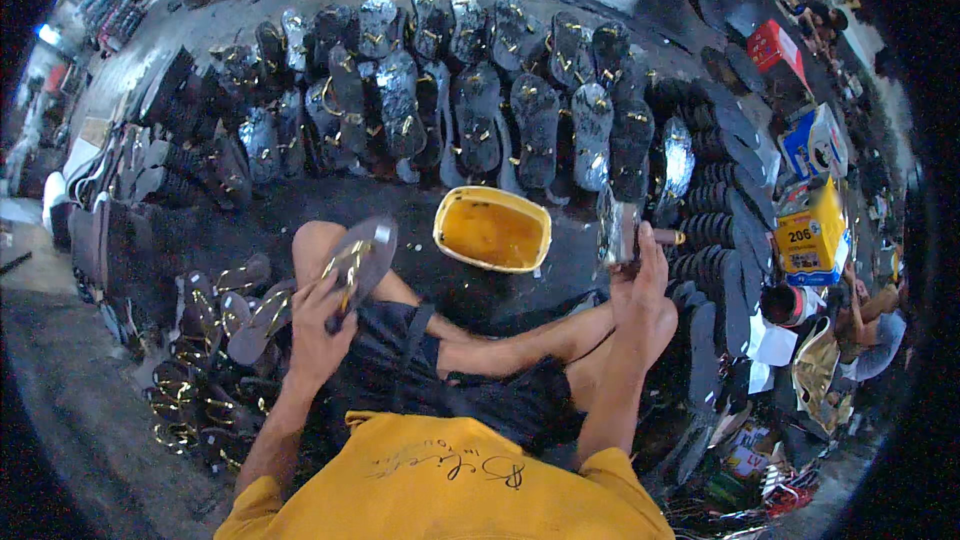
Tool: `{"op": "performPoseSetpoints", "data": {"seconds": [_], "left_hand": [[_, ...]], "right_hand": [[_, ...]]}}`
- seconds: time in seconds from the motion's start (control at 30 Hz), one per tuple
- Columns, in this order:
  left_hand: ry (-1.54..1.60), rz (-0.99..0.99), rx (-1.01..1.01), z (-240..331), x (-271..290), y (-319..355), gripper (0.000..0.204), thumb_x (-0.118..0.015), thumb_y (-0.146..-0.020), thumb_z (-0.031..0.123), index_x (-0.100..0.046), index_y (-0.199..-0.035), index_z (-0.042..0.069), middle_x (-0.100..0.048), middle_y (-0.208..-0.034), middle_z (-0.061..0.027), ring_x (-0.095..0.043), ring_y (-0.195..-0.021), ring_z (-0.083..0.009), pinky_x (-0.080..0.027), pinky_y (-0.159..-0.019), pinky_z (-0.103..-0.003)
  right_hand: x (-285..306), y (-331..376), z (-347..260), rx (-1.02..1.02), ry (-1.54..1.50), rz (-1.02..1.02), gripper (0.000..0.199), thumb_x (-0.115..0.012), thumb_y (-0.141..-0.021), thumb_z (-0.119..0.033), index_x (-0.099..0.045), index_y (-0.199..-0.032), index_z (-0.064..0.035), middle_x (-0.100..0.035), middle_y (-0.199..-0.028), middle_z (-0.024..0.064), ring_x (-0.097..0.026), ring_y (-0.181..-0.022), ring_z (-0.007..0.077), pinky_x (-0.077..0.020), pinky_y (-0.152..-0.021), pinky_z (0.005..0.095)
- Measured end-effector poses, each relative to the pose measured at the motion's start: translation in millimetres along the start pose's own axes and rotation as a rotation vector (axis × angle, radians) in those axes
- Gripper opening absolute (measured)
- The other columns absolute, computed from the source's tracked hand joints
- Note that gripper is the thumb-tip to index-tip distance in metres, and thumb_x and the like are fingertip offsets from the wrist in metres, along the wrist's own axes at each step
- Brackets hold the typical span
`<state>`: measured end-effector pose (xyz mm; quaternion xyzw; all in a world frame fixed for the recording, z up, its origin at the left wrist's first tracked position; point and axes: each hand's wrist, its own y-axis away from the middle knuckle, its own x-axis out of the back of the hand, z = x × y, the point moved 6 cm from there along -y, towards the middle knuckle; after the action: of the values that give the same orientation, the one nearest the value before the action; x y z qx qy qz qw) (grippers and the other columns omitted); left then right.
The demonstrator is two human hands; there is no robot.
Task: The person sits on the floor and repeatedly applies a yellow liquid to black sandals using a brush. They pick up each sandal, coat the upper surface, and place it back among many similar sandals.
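My left hand [322, 325] is closed around a dark sandal [376, 252] with gold straps, held tilted above my left knee. Over my right knee, my right hand [643, 275] grips an upright object with a grey, flat block [622, 232] and a brown bar sticking out to its right; its exact kind is unclear. Ahead, between the hands, stands a pale yellow tub [545, 252] holding amber-brown liquid or paste. More sandals [235, 315] with gold straps lie heaped beside my left forearm.
Rows of dark soles [477, 120] with gold strap pieces cover the floor ahead, some shiny. Stacked soles [715, 205] line the right side. Beyond them stand a yellow box [812, 235], a blue-white box [815, 145] and a red box [778, 52]. Another person [872, 335] sits far right.
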<state>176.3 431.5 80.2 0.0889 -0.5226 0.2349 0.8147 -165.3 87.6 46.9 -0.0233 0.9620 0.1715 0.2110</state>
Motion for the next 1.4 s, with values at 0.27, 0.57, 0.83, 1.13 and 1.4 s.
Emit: {"op": "performPoseSetpoints", "data": {"seconds": [0.27,0.57,0.83,1.13,1.4], "left_hand": [[2.300,-0.323,0.624,79.7,-57.1,-41.6,0.048,-0.058,-0.098,0.038,-0.060,-0.136,0.008,-0.070,-0.126,-0.0174,-0.071,-0.112,-0.0274,-0.059,-0.094,-0.044],[2.505,-0.366,0.512,79.8,-54.5,-44.3,0.068,-0.057,-0.096,0.049,-0.054,-0.140,-0.004,-0.067,-0.127,-0.0261,-0.072,-0.106,-0.0385,-0.065,-0.087,-0.052],[2.238,-0.379,0.527,72.9,-62.8,-28.9,0.078,-0.067,-0.088,0.044,-0.047,-0.147,-0.003,-0.061,-0.135,-0.0279,-0.066,-0.117,-0.0430,-0.060,-0.096,-0.050],[1.896,-0.343,0.278,63.2,-87.7,-72.3,0.056,-0.051,-0.105,0.041,-0.046,-0.153,0.012,-0.060,-0.142,-0.0188,-0.067,-0.117,-0.0348,-0.056,-0.100,-0.054],[1.974,-0.119,0.506,104.3,-62.5,-79.2,0.045,-0.047,-0.109,0.038,-0.053,-0.147,0.014,-0.070,-0.124,-0.0115,-0.072,-0.101,-0.0258,-0.063,-0.089,-0.043]], "right_hand": [[-175.5,98.0,11.7,0.609,0.718,-0.689,0.034,-0.093,-0.075,-0.029,-0.073,-0.089,-0.0064,-0.072,-0.086,0.0090,-0.070,-0.084,0.0227,-0.0540,-0.073,0.0365],[-187.5,146.2,6.8,0.970,0.605,-0.663,0.018,-0.088,-0.080,-0.014,-0.076,-0.091,-0.0078,-0.075,-0.083,0.0054,-0.070,-0.070,0.0204,-0.0563,-0.068,0.0343],[-187.9,89.3,-50.2,0.873,0.640,-0.290,0.024,-0.087,-0.084,-0.016,-0.076,-0.100,-0.0020,-0.078,-0.091,0.0048,-0.069,-0.078,0.0118,-0.0564,-0.073,0.0293],[-172.1,139.2,-3.5,0.613,0.677,-0.758,0.018,-0.084,-0.084,-0.017,-0.077,-0.099,-0.0116,-0.076,-0.098,0.0047,-0.073,-0.088,0.0221,-0.0563,-0.079,0.0366],[-186.0,99.9,-25.7,0.539,0.566,-0.359,0.036,-0.090,-0.079,-0.025,-0.075,-0.106,-0.0078,-0.078,-0.090,0.0104,-0.075,-0.079,0.0195,-0.0574,-0.070,0.0349]]}}
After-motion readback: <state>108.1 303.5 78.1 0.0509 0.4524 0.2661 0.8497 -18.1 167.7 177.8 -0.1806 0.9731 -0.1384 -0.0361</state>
